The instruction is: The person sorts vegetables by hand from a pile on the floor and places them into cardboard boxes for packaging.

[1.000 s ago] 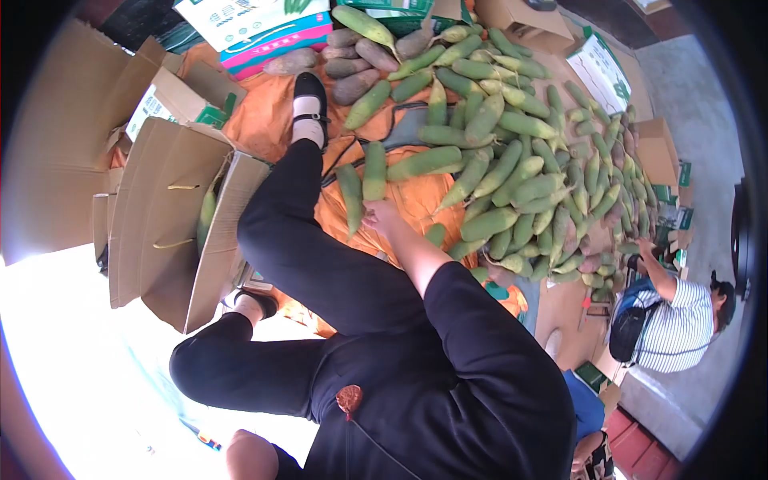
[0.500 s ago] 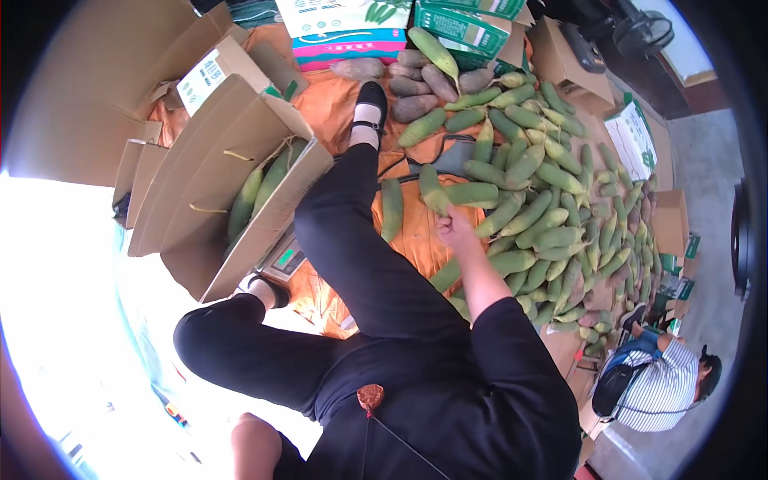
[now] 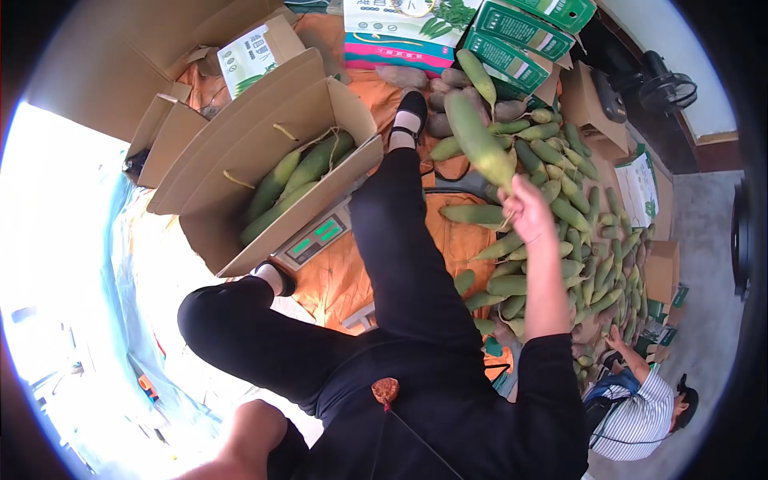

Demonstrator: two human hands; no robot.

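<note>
In right hand (image 3: 528, 210), tapered green radish (image 3: 478, 138)

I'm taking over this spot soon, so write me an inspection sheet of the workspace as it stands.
Surface: orange sheet, wrinkled; grey floor at right.
Job's things: green radish in hand; radish pile at right; open carton with green radishes inside; scale at its edge, display lit, digits too small to read surely.
Clutter: printed cartons beyond the foot, near purplish radishes.
Hands: right hand grips the radish by one end; left hand out of view.
Cables: no power cable seen.
Surroundings: co-worker in a striped top reaching to the pile; fan at upper right; glare hides detail at left.
</note>
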